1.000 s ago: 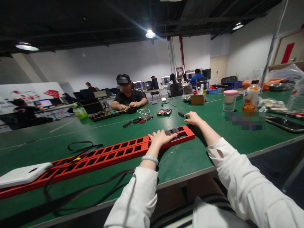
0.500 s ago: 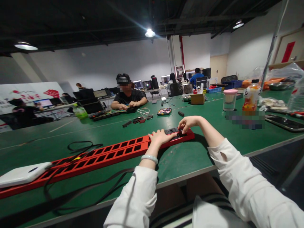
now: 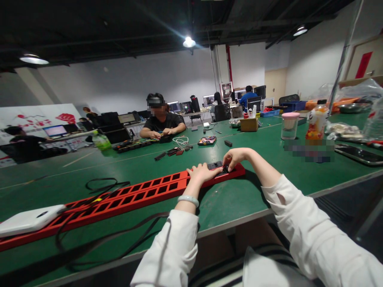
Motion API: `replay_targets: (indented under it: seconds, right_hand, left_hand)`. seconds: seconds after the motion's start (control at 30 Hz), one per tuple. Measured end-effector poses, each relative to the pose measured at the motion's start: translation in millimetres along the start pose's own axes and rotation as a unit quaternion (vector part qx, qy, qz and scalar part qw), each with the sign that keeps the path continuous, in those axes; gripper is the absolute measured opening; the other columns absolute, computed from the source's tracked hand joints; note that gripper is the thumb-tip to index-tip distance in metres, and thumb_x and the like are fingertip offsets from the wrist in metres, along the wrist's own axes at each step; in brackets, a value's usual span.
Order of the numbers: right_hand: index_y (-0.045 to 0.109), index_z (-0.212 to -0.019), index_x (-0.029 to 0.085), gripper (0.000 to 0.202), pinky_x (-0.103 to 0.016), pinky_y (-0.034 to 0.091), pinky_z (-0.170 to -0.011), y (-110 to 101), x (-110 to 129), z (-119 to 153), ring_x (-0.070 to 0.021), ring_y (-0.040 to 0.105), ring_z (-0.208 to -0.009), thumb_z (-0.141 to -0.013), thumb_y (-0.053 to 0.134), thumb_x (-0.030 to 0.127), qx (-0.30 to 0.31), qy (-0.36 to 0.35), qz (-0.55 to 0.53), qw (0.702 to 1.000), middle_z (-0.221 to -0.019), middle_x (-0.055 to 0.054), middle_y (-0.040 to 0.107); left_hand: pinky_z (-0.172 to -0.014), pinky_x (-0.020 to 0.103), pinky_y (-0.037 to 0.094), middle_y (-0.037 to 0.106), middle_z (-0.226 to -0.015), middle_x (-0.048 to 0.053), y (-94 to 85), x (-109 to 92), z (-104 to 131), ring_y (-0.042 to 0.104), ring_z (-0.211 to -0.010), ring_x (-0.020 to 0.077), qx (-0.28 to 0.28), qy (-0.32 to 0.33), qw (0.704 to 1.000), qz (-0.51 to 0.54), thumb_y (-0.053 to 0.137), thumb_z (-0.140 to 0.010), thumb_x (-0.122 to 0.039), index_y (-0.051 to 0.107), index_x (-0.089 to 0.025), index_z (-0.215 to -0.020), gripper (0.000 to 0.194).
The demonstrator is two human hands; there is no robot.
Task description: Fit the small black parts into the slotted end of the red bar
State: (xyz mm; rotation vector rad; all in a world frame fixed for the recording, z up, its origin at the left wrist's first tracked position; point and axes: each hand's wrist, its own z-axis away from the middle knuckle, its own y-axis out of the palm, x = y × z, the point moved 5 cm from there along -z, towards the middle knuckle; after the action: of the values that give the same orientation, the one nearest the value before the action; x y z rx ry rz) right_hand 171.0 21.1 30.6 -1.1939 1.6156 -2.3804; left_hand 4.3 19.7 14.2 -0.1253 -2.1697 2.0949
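The left hand (image 3: 202, 173) lies flat, palm down and fingers together, on the long red slotted rail (image 3: 143, 192) at centre frame, holding nothing; it sits where it sat half a second ago. Just to its right, the right hand (image 3: 235, 156) arches over the rail's right end with its fingertips pinched down on a small black module (image 3: 222, 170) seated in the last slots. A second ago this hand was farther up the frame, at a loose black part (image 3: 228, 143) on the green table (image 3: 269, 191); since then it has come down to the rail, and the loose part lies alone on the table above it. Going left to right around them: a white flat device (image 3: 28, 219) rests on the rail's far left end at lower left, black cables (image 3: 101, 184) loop over and beside the rail, and a person in black (image 3: 161, 119) works across the table at upper centre with scattered dark parts (image 3: 173, 151) between. Right of the hands stand a pink-lidded cup (image 3: 289, 126) and an orange bottle (image 3: 316, 121), well apart from the rail. The right wrist hides the rail's end corner.
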Motion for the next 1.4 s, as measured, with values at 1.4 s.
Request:
replay_targets:
  seconds: [1.4]
  right_hand:
    - [0.064,-0.093,0.018,0.046,-0.02,0.036,-0.053,3.9,14.2,0.5,-0.0152,0.056,-0.069,-0.053,0.068,0.041,-0.016,0.054,0.136,0.989,-0.084,-0.002,0.063]
  left_hand:
    - [-0.092,0.057,0.018,0.044,-0.127,0.014,-0.5,0.2,-0.3,0.033,-0.116,0.0413,-0.002,0.005,1.0,0.006,0.022,-0.055,-0.084,0.047,-0.024,-0.12,0.092]
